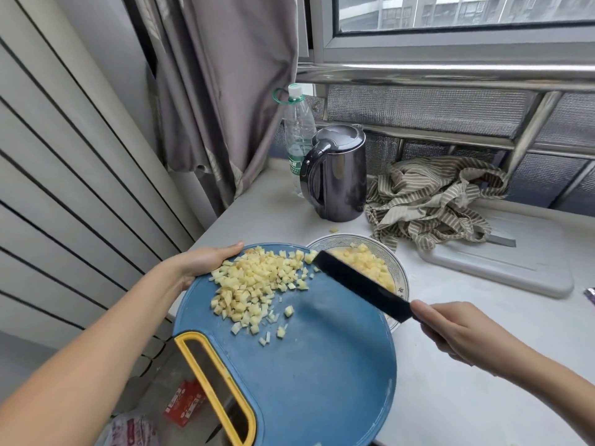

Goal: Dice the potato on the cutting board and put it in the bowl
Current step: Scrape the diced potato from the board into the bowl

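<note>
A round blue cutting board [315, 358] with a yellow handle slot is lifted and tilted, its far edge over the white patterned bowl [401, 278]. A heap of diced potato [257, 284] lies on the board's upper left part. More diced potato [367, 262] sits in the bowl. My left hand [203, 262] holds the board's far left rim, fingers under and thumb along the edge. My right hand [450, 326] grips the handle of a black-bladed knife [360, 284], whose blade lies across the board's edge and the bowl, tip next to the heap.
A dark electric kettle [338, 178] and a plastic water bottle [297, 133] stand behind the bowl. A striped cloth [431, 201] lies crumpled to the right, partly on a white board [515, 265]. Curtain and ribbed wall panel are at the left.
</note>
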